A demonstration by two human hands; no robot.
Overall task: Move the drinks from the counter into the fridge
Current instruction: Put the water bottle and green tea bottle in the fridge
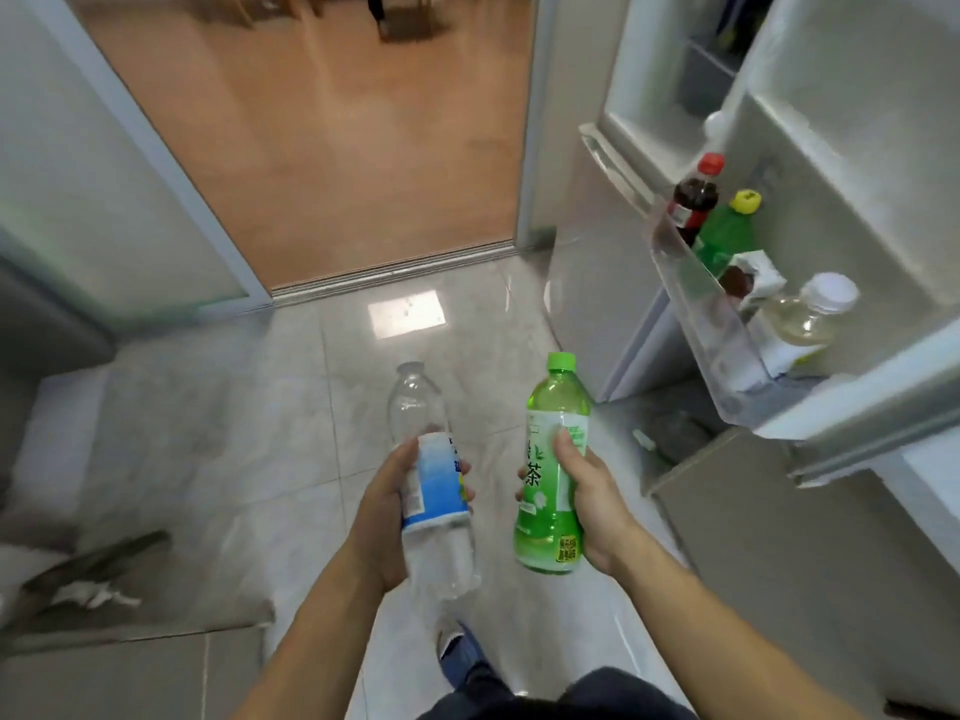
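Water bottle (434, 491): clear plastic, glossy; paper-look blue/white label.
Tea bottle (553, 470): green translucent plastic, glossy; matt green cap.
Floor tiles (291, 407): pale stone-look, polished, v. reflective.
Far floor (322, 137): wood-look, satin sheen.
Door shelf (696, 304), right: clear plastic, smooth.
Fridge door liner (841, 163): white plastic, smooth, semi-gloss.
Cola bottle (693, 200): glossy plastic, red cap.

The water bottle (434, 480) is clear with a blue-and-white label. The tea bottle (555, 470) is bright green, its cap a lighter green, its label white and green with dark green characters. In the white fridge door (852, 163), the cola bottle (693, 200) is dark with a red cap, and the soda bottle (727, 233) is green with a yellow cap. The floor tiles (249, 439) are pale grey marble-patterned.
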